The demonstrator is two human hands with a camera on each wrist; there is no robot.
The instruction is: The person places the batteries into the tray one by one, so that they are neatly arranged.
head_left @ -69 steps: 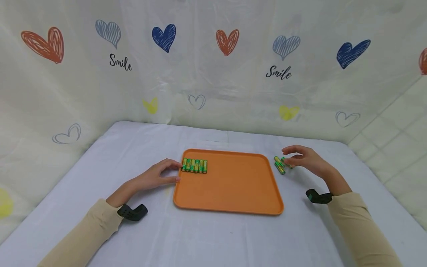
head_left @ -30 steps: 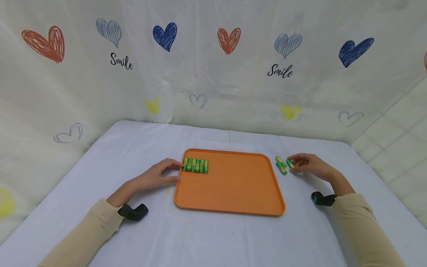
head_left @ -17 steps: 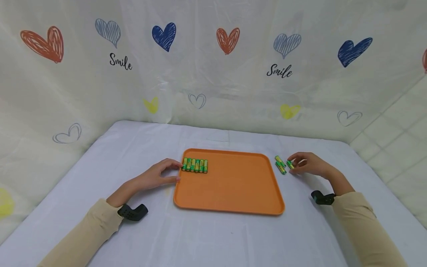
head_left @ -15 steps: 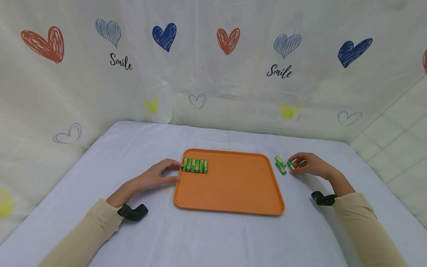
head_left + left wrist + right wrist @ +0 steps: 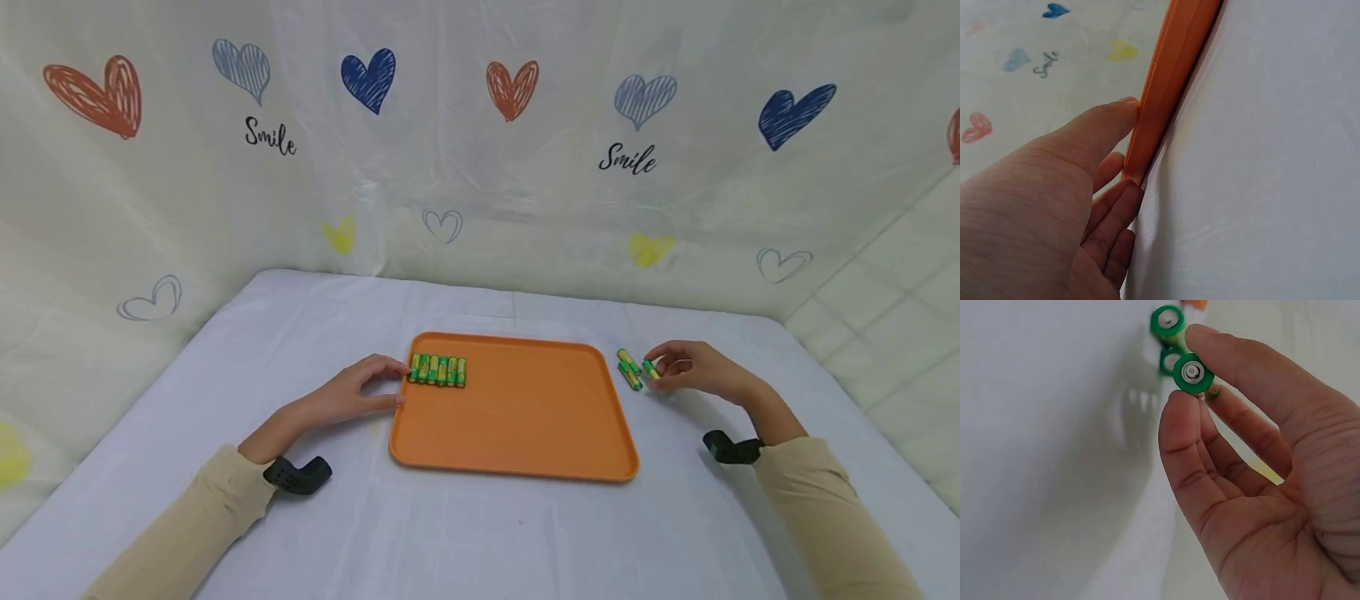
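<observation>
The orange tray (image 5: 517,408) lies flat, with several green-and-yellow batteries (image 5: 442,372) side by side at its upper left. My left hand (image 5: 345,393) rests at the tray's left edge, thumb and index finger apart. In the left wrist view, the thumb (image 5: 1104,125) and fingertips touch the outer side of the tray's rim (image 5: 1169,81). Beyond the tray's right side, my right hand (image 5: 697,371) pinches one battery (image 5: 1192,373) between thumb and fingers, its metal end facing the wrist camera. Two more batteries (image 5: 630,377) lie just left of those fingertips.
A white cloth (image 5: 480,542) covers the table. Behind it hangs a pale backdrop (image 5: 450,167) printed with hearts and "Smile". Each wrist carries a black strap device, the left one (image 5: 298,477) close over the cloth.
My right hand was hovering open over the loose batteries; it has moved down and slightly right and now pinches one. The left hand and tray have stayed in place.
</observation>
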